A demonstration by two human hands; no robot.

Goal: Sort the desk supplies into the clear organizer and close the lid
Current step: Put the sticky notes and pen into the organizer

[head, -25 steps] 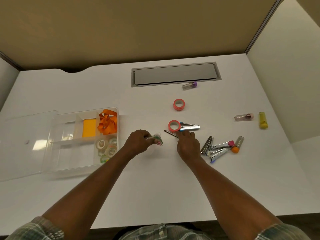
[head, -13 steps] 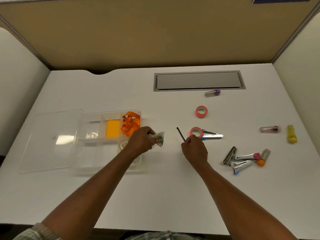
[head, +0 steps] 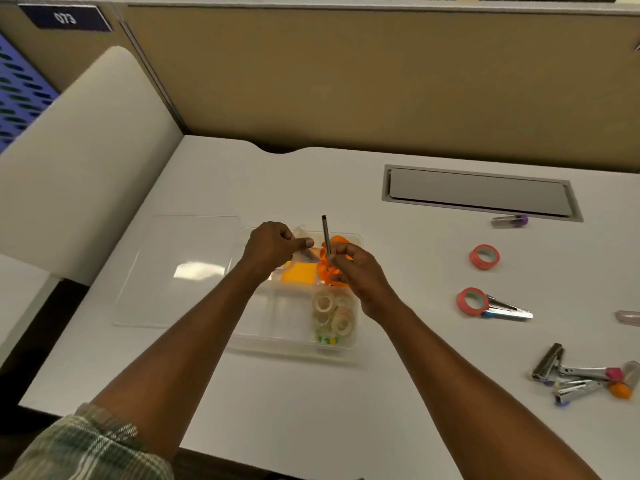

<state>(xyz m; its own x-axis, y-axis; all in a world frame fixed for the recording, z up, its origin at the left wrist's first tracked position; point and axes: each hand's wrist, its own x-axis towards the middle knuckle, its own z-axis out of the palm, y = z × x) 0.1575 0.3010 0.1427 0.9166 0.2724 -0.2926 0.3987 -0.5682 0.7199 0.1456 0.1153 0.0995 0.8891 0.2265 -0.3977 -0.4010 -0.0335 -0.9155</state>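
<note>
The clear organizer (head: 294, 349) sat on the white table (head: 311, 410), left of centre, with its lid (head: 180, 271) off and lying flat just beside it on the left. Part of the sorting looked done. The far compartments held a yellow-orange pad (head: 299, 271) and a coil of orange ribbon (head: 334, 270), and the near right one held several clear tape rolls (head: 332, 315). The near left compartments appeared bare.

Both hands hovered over the far end of the organizer. The left hand (head: 273, 247) pinched a small clear packet (head: 306, 254), its contents too blurred to tell. The right hand (head: 356, 268) pinched a slim dark stick (head: 325, 237) upright between thumb and fingers. I judged that these two were the next items to go in.

A good deal remained out on the right of the table:
- two pink tape rolls (head: 484, 257), the nearer one touching a chrome tool with a blue tip (head: 507, 310)
- a purple-capped tube (head: 509, 221) near the grey cable hatch (head: 479, 192)
- a heap of chrome tools (head: 571, 379) at the near right, beside an orange-capped tube (head: 623, 384)

I judged the task roughly half done, with the lid yet to be closed.
</note>
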